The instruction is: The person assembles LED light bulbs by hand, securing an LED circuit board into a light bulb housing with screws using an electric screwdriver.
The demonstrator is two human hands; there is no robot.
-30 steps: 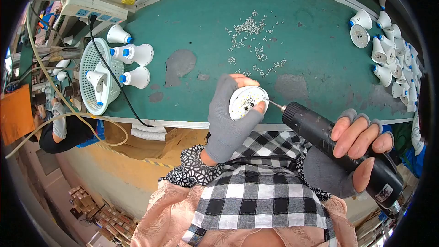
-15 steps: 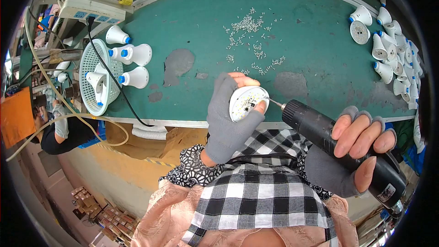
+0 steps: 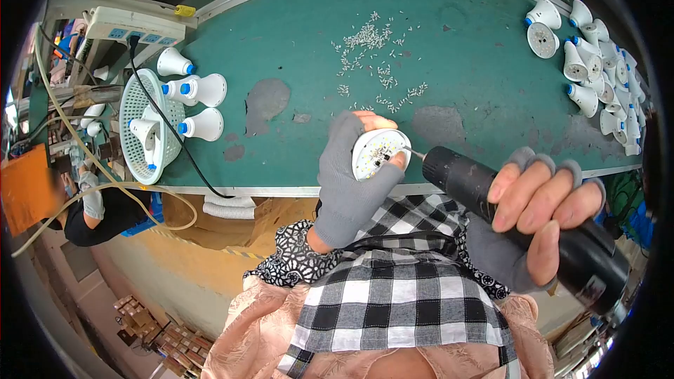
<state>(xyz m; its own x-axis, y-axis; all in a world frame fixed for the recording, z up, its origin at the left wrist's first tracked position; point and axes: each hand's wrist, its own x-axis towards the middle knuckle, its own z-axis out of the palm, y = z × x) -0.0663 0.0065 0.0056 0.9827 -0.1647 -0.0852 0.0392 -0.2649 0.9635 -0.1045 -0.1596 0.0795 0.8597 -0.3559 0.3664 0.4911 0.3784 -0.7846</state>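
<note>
In a grey fingerless glove, my left hand (image 3: 354, 179) wraps round a white LED bulb (image 3: 371, 156), its round face with small chips and a dark component turned up toward me. My left thumb presses on the edge of that face. My right hand (image 3: 537, 203), gloved the same way, grips a black electric screwdriver (image 3: 463, 179). The thin bit points left and its tip meets the right rim of the bulb's face; whether a screw sits under it is too small to tell. Small pale screw-like pieces (image 3: 368, 36) lie scattered on the green bench beyond my hands.
On the left, a pale green basket (image 3: 172, 151) holds bulbs, with several white bulbs (image 3: 205, 124) beside it. A black cable runs from the power strip (image 3: 133, 26) past the basket. Many bulbs (image 3: 583, 98) crowd the right end. Another person's gloved hand (image 3: 91, 193) shows far left.
My right hand and the screwdriver have shifted slightly left and up, the tool's nose now closer to the bulb. The bulb stays in my left hand. The whole view has shifted slightly.
</note>
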